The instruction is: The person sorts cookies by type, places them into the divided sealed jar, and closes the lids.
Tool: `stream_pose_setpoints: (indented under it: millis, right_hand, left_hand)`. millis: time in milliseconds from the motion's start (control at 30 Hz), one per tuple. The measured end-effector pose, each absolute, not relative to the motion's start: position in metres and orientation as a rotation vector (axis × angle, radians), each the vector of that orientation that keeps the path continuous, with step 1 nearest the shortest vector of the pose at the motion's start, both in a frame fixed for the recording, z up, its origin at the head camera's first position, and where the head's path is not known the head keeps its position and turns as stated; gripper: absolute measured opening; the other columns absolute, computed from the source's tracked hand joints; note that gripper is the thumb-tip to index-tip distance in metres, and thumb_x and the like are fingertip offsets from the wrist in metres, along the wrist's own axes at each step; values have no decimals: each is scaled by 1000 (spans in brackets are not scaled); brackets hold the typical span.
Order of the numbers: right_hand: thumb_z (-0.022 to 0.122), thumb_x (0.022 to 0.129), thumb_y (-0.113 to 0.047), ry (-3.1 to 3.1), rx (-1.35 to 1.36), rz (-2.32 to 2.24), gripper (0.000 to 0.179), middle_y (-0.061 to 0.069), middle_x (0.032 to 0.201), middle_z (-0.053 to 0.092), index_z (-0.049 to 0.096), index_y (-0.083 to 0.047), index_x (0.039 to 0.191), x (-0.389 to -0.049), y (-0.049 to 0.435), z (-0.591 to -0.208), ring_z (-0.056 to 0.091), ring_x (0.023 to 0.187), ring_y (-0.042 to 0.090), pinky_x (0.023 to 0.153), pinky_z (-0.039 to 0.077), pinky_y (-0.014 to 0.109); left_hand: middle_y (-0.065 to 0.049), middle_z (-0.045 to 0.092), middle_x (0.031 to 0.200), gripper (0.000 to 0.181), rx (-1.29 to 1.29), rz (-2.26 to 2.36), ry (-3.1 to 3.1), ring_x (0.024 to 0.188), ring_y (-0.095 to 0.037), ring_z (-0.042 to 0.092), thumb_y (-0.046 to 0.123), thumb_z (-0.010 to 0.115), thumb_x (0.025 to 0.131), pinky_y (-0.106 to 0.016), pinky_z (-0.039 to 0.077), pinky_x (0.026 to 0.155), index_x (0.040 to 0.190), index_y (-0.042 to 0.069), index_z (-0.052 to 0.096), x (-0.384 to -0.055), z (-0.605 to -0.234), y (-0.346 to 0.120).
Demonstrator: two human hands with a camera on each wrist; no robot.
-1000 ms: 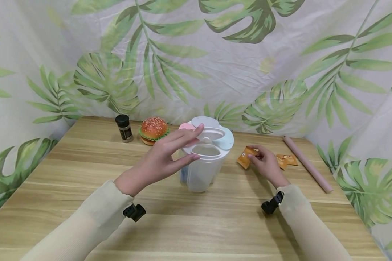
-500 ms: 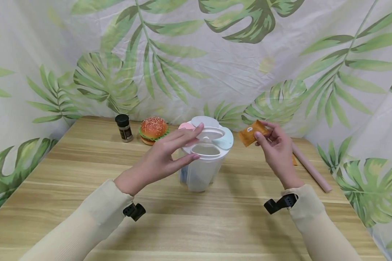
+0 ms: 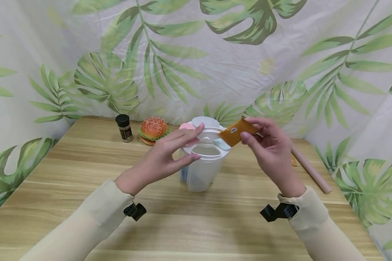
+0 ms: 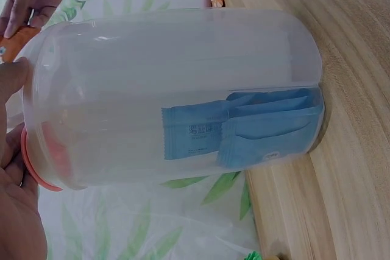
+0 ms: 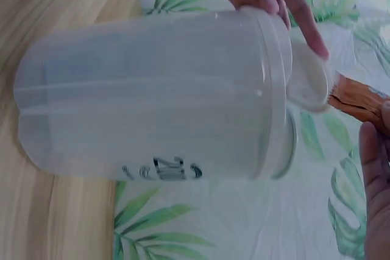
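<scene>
A translucent plastic storage container (image 3: pixel 200 177) stands upright on the table, its front white flap (image 3: pixel 212 133) raised over an opening. My left hand (image 3: pixel 160 156) rests on its top with extended fingers, the thumb at the front rim and the index finger by the flap. In the right wrist view, that fingertip touches the flap (image 5: pixel 308 83). My right hand (image 3: pixel 274 152) pinches a small orange packet (image 3: pixel 235 132) between thumb and fingers, just right of the opening and above the lid. Blue packets (image 4: pixel 262 129) lie inside one compartment, seen through the wall in the left wrist view.
A toy hamburger (image 3: pixel 154 129) and a black-capped spice jar (image 3: pixel 124 128) stand at the back left. On the right, a pink roll (image 3: pixel 310 166) lies on the wooden table (image 3: pixel 170 224). An orange packet (image 3: pixel 294 160) shows partly behind my right hand.
My right hand has lifted the orange packet off the table and carried it left toward the container's top. The left hand has stayed in place on the lid.
</scene>
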State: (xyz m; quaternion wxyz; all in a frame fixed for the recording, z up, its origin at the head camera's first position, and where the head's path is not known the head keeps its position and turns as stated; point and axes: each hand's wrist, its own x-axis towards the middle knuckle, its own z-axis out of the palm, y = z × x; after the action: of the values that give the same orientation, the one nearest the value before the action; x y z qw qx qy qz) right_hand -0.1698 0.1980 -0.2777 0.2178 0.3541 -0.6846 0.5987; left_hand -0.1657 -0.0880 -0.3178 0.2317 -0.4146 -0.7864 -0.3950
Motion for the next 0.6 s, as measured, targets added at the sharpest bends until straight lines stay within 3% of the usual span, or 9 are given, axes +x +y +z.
stream_pose_setpoints:
  millis: [133,233,433,600]
  right_hand:
    - [73,95,3,-1951,1070,1607,29,-11,113,73,60,20,115,-165,186,-280,72,95,6,81,61,18]
    - [73,96,-2,-1988,1115,1528,25,-6,113,73,66,14,114,-165,179,-282,72,96,8,82,61,19]
    - [74,91,7,-2063,1163,1408,18,18,102,75,74,6,109,-166,170,-285,72,94,9,83,61,19]
    - [75,87,15,-2138,1171,1290,23,14,99,77,79,0,104,-164,168,-284,69,89,5,80,59,17]
  left_hand:
    - [-11,67,139,77,-1150,-1104,-2167,124,-22,68,10,84,89,-41,56,107,157,9,49,-165,-316,-89]
    - [-10,67,138,77,-1157,-1119,-2175,124,-22,69,10,83,90,-39,57,107,158,10,48,-165,-315,-89]
    - [-10,66,139,77,-1161,-1109,-2191,124,-22,68,11,81,92,-38,56,107,160,13,45,-167,-316,-90]
    - [-10,66,139,77,-1166,-1102,-2186,122,-21,68,11,81,92,-39,56,106,160,13,45,-168,-316,-91]
